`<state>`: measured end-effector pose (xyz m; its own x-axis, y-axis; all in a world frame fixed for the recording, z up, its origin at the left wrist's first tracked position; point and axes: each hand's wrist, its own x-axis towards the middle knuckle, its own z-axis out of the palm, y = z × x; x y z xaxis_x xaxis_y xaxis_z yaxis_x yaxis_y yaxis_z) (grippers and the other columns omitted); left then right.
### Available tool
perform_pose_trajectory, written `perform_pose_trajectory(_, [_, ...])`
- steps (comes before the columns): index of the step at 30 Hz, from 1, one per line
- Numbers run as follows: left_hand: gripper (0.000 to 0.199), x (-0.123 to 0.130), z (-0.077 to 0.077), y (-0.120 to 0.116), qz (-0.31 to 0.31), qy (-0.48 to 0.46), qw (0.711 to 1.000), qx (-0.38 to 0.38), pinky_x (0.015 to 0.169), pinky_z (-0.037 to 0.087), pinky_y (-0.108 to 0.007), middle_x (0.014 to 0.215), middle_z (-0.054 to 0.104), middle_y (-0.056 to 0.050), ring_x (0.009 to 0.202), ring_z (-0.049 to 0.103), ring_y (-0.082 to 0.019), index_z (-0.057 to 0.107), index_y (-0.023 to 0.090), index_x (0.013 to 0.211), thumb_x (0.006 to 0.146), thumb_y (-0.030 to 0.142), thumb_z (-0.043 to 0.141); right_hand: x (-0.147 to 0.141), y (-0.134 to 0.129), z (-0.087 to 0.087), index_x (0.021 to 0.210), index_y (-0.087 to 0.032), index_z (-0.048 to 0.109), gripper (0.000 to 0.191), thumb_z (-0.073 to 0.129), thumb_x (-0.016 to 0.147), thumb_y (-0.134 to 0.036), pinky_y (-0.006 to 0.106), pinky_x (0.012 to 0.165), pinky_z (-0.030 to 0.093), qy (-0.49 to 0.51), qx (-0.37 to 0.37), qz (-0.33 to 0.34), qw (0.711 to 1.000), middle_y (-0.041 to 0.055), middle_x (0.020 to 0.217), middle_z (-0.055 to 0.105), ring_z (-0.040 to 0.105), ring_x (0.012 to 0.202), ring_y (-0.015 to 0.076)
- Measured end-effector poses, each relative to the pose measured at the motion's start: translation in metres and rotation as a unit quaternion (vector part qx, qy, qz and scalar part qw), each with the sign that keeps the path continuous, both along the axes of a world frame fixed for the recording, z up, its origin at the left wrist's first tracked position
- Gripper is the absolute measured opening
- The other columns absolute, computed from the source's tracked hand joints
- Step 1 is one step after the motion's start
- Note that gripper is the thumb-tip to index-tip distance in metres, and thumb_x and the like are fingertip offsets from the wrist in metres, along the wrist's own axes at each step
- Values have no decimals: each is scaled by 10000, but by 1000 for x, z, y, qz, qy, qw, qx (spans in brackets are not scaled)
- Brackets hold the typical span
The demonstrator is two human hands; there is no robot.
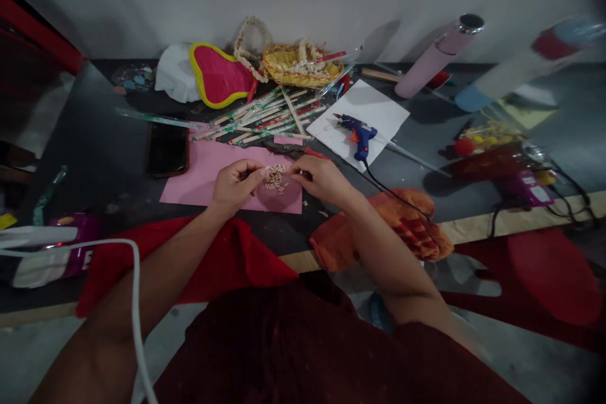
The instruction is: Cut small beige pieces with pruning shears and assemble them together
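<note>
Both hands meet over a pink sheet (208, 158) on the dark table. My left hand (237, 186) is closed, thumb and fingers pinched at the left edge of a cluster of small pale pieces (275, 178). My right hand (320, 178) pinches at the cluster's right side. Whether each hand grips the cluster itself or something small beside it is too fine to make out. Beneath the cluster lies a dark pink round shape (279, 199). Just beyond the hands is a dark tool with red handles (315, 153), partly hidden by my right hand.
Patterned sticks (258, 117) lie behind the hands, before a yellow basket (284, 69). A blue glue gun (362, 139) rests on white paper (379, 104). A phone (168, 150) is left, an orange cloth (407, 221) right. A pink flask (433, 60) stands by the wall. A white cable (136, 278) crosses my left arm.
</note>
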<state>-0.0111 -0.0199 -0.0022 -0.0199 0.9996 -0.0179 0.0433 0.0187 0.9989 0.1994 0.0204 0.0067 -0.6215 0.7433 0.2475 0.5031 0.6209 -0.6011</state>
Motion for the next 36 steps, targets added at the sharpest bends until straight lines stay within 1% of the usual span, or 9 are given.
perform_pose_trajectory(4, [199,0,3,1,7,-30,999,-14,386,353,-164,640,639,-18,408,456,-40,643,141,756,735,336,673,1,0,-5,938,-193,648,163,511,855,-161,266,793,444,-79,8,31,996,53,958,658,589,917,162])
perform_pose_trajectory(8, [199,1,3,1,-1,-53,998,-34,383,351,-171,665,654,-24,400,450,-37,644,137,752,722,328,688,-4,-4,-10,915,-195,649,195,477,849,-130,260,781,441,-117,17,27,993,56,974,651,589,914,163])
perform_pose_trajectory(12, [221,3,4,-3,-32,-102,991,-85,376,343,-170,669,650,-19,411,445,-40,653,137,778,714,343,704,-9,-8,-3,931,-176,624,173,456,895,-196,258,766,449,-18,26,5,999,56,912,653,595,852,151])
perform_pose_trajectory(15, [252,4,6,-7,-52,-117,982,-137,358,310,-149,609,600,12,402,427,-34,653,145,805,712,371,714,-15,-12,2,887,-183,614,140,476,894,-203,256,751,458,66,28,4,997,37,844,660,601,800,139])
perform_pose_trajectory(18, [287,6,9,-10,-59,-115,979,-158,380,349,-139,622,588,19,425,429,-27,652,144,820,696,391,729,-20,-17,1,879,-185,600,75,533,869,-218,250,722,468,106,24,2,994,29,835,656,603,768,131])
perform_pose_trajectory(22, [315,8,12,-12,-72,-85,980,-162,388,379,-138,595,551,32,431,424,-28,648,138,796,681,419,735,-22,-20,-2,955,-187,549,117,565,842,-215,238,672,483,121,-4,-9,993,23,868,626,594,724,116])
perform_pose_trajectory(30, [341,8,17,-11,-105,-61,981,-152,397,412,-147,630,568,20,464,440,-40,634,143,780,682,460,716,-20,-22,-3,1128,-208,519,248,535,884,-244,276,766,515,127,7,-9,992,56,1003,633,622,842,136])
perform_pose_trajectory(32, [340,7,17,-11,-114,-58,980,-151,394,411,-147,575,523,33,449,429,-41,625,142,778,686,459,711,-20,-22,-2,1120,-210,540,232,528,894,-257,288,798,513,122,17,-1,992,61,1021,642,625,885,146])
perform_pose_trajectory(36, [324,6,16,-11,-137,-53,978,-146,399,403,-144,525,492,43,422,430,-39,617,144,787,720,455,681,-19,-19,2,1003,-191,602,149,507,911,-260,283,789,505,114,51,34,992,59,927,669,627,868,148])
